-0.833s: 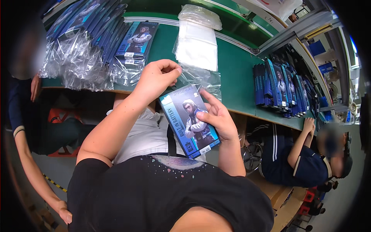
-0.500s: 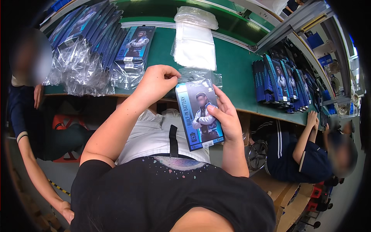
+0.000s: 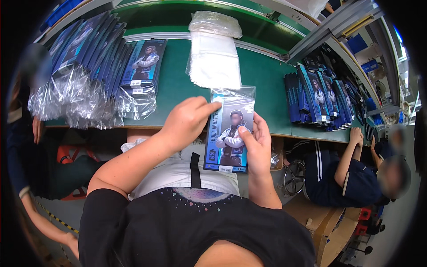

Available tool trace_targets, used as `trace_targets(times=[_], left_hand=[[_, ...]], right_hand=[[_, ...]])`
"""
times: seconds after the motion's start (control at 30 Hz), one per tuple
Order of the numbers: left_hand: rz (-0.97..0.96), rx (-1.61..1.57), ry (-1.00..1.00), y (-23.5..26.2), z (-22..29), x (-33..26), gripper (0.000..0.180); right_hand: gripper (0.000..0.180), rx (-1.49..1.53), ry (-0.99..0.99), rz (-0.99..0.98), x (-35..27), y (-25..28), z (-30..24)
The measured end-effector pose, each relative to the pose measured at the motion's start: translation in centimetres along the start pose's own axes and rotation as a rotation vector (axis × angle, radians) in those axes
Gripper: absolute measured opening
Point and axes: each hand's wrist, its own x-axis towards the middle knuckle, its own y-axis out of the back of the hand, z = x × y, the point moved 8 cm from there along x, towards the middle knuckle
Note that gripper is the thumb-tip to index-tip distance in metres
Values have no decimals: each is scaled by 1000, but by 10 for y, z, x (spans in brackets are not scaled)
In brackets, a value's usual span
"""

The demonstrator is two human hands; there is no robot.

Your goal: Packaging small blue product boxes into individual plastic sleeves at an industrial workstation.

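My right hand (image 3: pixel 259 144) grips a flat blue box (image 3: pixel 228 153) by its right side, with the thumb across the front. The box shows a printed figure in a light jacket and stands tilted over my lap. A clear plastic bag (image 3: pixel 242 92) encloses it, and the bag's loose upper end sticks out past the top of the box. My left hand (image 3: pixel 190 121) is closed at the upper left corner, its index finger on the bag's edge; its fingertips are partly hidden.
A stack of clear bags (image 3: pixel 214 62) lies on the green table (image 3: pixel 173 80). At left stand several bagged boxes (image 3: pixel 84 49); more blue boxes (image 3: pixel 318 95) stand at right. One co-worker (image 3: pixel 351 173) sits at right, another person (image 3: pixel 26 151) at left. A cardboard box (image 3: pixel 331 222) is below.
The bagged box has turned more upright, and its loose upper end now shows above the box. My left hand has moved slightly down and right onto the bag's upper left corner.
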Motion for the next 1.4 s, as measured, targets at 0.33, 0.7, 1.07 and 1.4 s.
trace_targets(times=[0.33,0.7,1.07,1.4], left_hand=[[-71,-1172,930,-42,-53,-11,51],[275,-1594,834,1,-63,11,30],[-524,-1531,636,-36,11,-16,36],[-49,-1755,985,-13,-24,-22,25]], right_hand=[[18,73,104,14,-7,3,-11],[109,-308,-44,-389,-1,-37,-17],[23,-373,1032,635,-31,-13,-123],[42,-503,634,-561,-8,-128,-73]])
